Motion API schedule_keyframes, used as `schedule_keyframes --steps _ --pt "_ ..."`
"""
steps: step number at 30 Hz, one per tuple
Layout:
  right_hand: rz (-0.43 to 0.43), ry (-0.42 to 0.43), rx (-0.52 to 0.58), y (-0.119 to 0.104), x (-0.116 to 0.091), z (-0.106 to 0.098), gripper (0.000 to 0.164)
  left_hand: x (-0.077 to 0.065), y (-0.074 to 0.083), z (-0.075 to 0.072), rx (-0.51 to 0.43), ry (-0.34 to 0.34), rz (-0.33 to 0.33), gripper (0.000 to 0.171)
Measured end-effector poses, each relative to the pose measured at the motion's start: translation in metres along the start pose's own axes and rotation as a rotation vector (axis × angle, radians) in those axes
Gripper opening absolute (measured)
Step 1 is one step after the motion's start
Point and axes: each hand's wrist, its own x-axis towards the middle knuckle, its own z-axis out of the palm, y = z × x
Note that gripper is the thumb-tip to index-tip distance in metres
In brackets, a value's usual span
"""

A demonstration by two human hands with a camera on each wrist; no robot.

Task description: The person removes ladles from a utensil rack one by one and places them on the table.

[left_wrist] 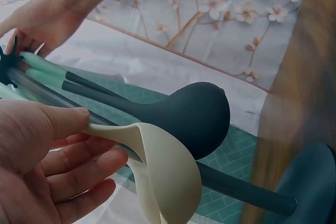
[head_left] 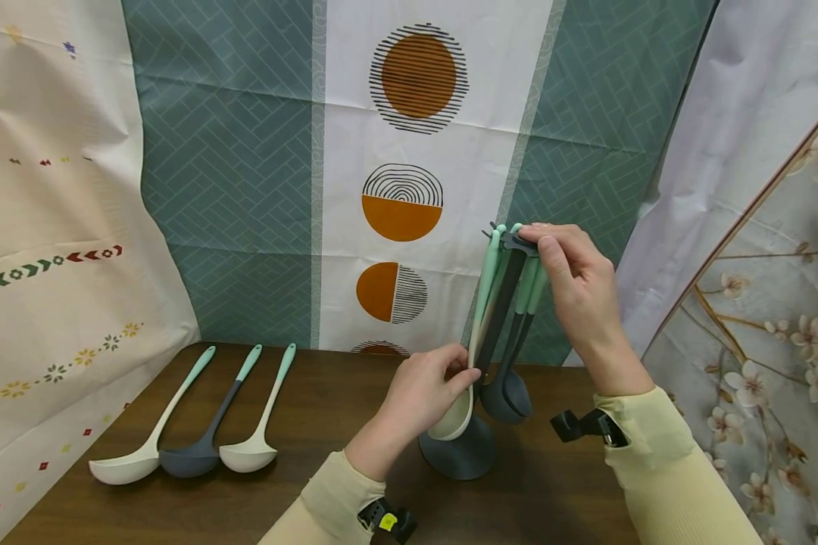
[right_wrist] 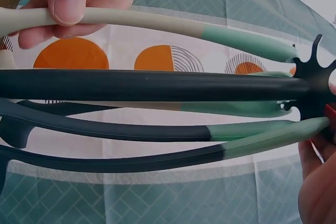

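A dark utensil stand (head_left: pixel 459 450) with a round base, upright pole and hooked top stands right of centre. Ladles with mint-green handle ends hang from it. My left hand (head_left: pixel 419 390) pinches the handle of a cream ladle (left_wrist: pixel 176 169) just above its bowl, between thumb and fingers. That handle's green end reaches a hook, as the right wrist view shows. My right hand (head_left: pixel 582 291) grips the stand's hooked top (right_wrist: pixel 315 85) with thumb and fingers. Two dark ladles (left_wrist: pixel 194 116) hang beside the pole. Another cream ladle is partly hidden behind it.
On the brown table (head_left: pixel 313 484), at the left, lie a cream ladle (head_left: pixel 126 465), a dark ladle (head_left: pixel 194 458) and another cream ladle (head_left: pixel 248 454) in a row. A patterned curtain (head_left: pixel 245 189) hangs behind, and a blossom-print cloth (head_left: pixel 791 363) is at the right.
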Motion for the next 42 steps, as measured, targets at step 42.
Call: schedule_keyframes --steps 42 --pt "-0.103 0.132 -0.279 -0.006 0.000 0.011 0.026 -0.004 0.002 -0.019 0.024 0.073 0.035 0.018"
